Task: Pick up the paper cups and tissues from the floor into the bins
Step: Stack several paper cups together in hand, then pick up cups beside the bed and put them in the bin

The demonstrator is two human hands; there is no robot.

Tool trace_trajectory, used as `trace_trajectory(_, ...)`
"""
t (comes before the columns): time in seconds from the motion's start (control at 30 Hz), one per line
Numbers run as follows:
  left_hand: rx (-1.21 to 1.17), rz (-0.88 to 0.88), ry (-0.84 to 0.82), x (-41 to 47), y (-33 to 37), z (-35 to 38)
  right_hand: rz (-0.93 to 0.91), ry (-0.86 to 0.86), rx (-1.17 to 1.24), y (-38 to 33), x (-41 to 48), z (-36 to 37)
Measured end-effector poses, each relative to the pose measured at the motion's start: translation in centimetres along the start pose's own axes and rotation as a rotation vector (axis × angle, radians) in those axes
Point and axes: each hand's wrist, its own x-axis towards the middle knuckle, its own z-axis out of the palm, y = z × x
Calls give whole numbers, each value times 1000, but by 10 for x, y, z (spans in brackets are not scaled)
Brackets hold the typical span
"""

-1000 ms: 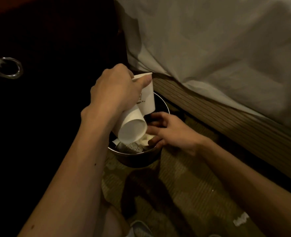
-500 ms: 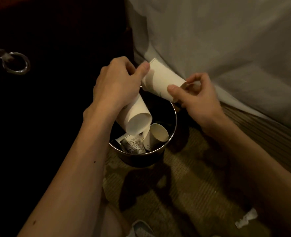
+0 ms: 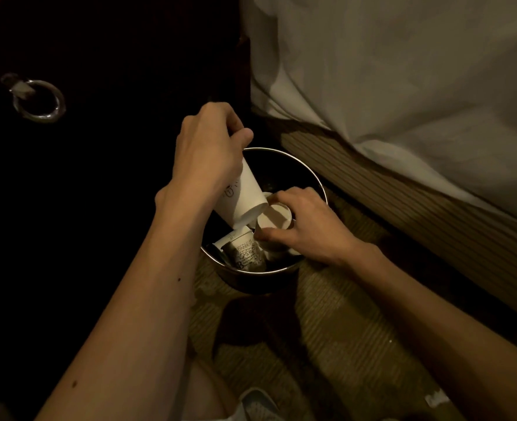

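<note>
L hand (image 3: 208, 156) is curled tight round a paper cup (image 3: 242, 205), tilted mouth-down over the bin (image 3: 293, 156), w/ its lip inside the rim. R hand (image 3: 305, 229), inside the bin on the near-right side, has fingers closed on a second cup (image 3: 274, 220) among the trash. Best move imo: push the R cup down into the pile, then slot the L cup in before letting go; one tissue scrap (image 3: 438, 401) lies on the carpet, well right of the bin.

White paper cups (image 3: 245, 199), dark silver-rimmed bin (image 3: 296, 161), ribbed olive carpet (image 3: 342, 344)
</note>
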Motion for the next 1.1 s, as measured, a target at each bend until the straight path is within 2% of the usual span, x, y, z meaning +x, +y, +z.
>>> trace_trajectory(0.1,-47,-10,-2,5,-6,3,57,0,279,-3,3,-8)
trace_trajectory(0.2,-78,-5,-21,9,-12,5,77,109,527,-6,12,-10)
trace_trajectory(0.27,-94,-9,-54,9,-17,7,64,184,588,-7,16,-4)
trace_trajectory(0.37,-101,3,-94,6,-23,13,60,220,509,0,18,3)
trace_trajectory(0.53,90,-6,-228,-1,-37,38,47,172,120,16,17,17)
trace_trajectory(0.67,256,-14,-297,-1,-51,53,9,12,-170,13,22,25)
trace_trajectory(0.77,343,0,-319,1,-56,54,37,-62,-68,5,24,18)
trace_trajectory(0.9,392,69,-321,7,-46,50,68,-19,129,4,15,-15)
trace_trajectory(1.03,287,184,-297,6,-7,54,92,-6,33,15,-19,-62)
trace_trajectory(1.1,245,258,-301,-2,19,62,126,-63,-42,25,-42,-91)
